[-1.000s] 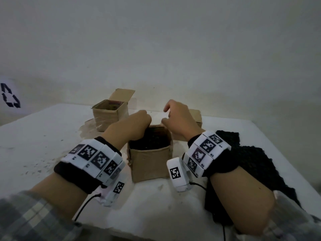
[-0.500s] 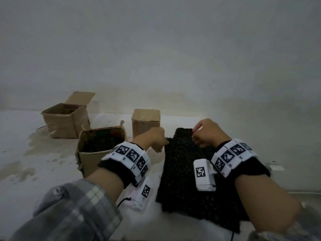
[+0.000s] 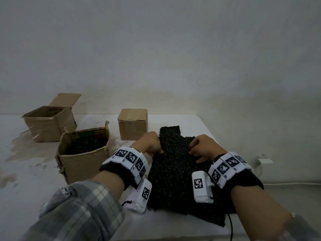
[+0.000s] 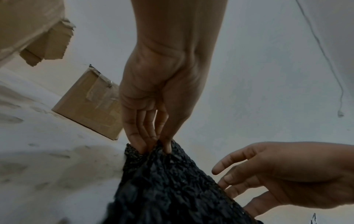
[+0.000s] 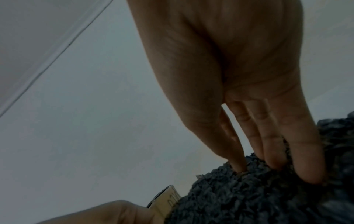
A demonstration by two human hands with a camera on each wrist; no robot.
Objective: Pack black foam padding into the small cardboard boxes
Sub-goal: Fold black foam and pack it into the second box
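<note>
Both the left hand (image 3: 149,142) and right hand (image 3: 202,148) pinch the foam sheet's (image 3: 173,173) far edge

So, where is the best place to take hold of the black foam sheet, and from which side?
Probably at the black foam sheet's far edge, from above, one hand per side: left hand pinches there already, right hand opposite. The sheet is thin and floppy.
</note>
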